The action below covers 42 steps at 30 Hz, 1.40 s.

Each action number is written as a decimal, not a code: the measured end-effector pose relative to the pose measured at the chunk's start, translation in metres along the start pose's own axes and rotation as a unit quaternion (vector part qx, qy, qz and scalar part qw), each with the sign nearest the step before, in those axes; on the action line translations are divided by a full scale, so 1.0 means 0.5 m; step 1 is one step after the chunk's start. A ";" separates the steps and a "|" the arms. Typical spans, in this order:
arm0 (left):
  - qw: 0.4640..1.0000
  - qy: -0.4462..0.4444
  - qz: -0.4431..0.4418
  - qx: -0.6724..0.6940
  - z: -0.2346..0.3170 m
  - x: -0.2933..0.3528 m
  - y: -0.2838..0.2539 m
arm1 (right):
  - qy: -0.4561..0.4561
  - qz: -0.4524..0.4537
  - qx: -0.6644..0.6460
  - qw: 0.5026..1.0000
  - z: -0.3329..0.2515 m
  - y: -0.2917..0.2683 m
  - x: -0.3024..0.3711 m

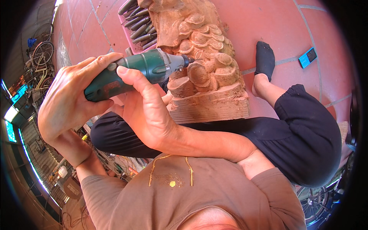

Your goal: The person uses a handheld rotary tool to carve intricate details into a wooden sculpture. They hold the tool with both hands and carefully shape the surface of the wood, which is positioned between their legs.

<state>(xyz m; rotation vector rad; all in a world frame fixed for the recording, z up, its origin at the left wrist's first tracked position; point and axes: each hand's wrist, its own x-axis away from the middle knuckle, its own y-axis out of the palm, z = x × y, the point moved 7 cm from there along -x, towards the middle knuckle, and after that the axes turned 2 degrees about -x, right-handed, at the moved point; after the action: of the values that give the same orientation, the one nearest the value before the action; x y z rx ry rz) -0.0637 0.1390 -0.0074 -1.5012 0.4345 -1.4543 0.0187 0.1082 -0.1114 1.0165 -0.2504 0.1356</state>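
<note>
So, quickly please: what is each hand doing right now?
Left hand: closed around the rear of the green rotary tool.
Right hand: fingers wrapped on the tool's front.

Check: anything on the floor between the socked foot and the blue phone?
Nothing: bare red floor tile between the socked foot and the blue phone, per the head view.

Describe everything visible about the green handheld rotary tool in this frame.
The green handheld rotary tool has a rounded dark-green plastic-looking body with a reddish patch near its rear end and a dark nose. It lies roughly level, nose toward the pale reddish carved wooden sculpture; its tip meets the carving's rounded coin-like relief. The left hand wraps its rear end; the right hand grips its middle, thumb along the top. Whether it is spinning cannot be told.
</note>
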 end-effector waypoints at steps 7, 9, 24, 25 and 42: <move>1.000 -0.004 -0.013 0.000 -0.003 -0.012 0.004 | -0.006 -0.009 -0.005 1.000 -0.009 -0.002 -0.004; 1.000 -0.014 -0.026 -0.003 -0.005 -0.013 0.005 | -0.002 -0.006 -0.007 1.000 -0.009 -0.002 -0.005; 1.000 -0.016 -0.022 -0.003 -0.011 -0.010 0.007 | -0.006 -0.013 -0.005 1.000 -0.004 -0.003 -0.007; 1.000 -0.016 -0.023 -0.003 -0.010 -0.009 0.007 | -0.008 -0.010 -0.002 1.000 -0.004 -0.003 -0.007; 1.000 0.001 -0.018 0.002 -0.003 -0.001 0.001 | 0.002 0.003 0.018 1.000 0.008 -0.001 -0.001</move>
<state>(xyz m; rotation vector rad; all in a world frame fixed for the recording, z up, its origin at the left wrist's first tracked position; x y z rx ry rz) -0.0653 0.1388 -0.0084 -1.5105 0.4081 -1.4839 0.0180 0.1043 -0.1098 1.0512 -0.2479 0.1482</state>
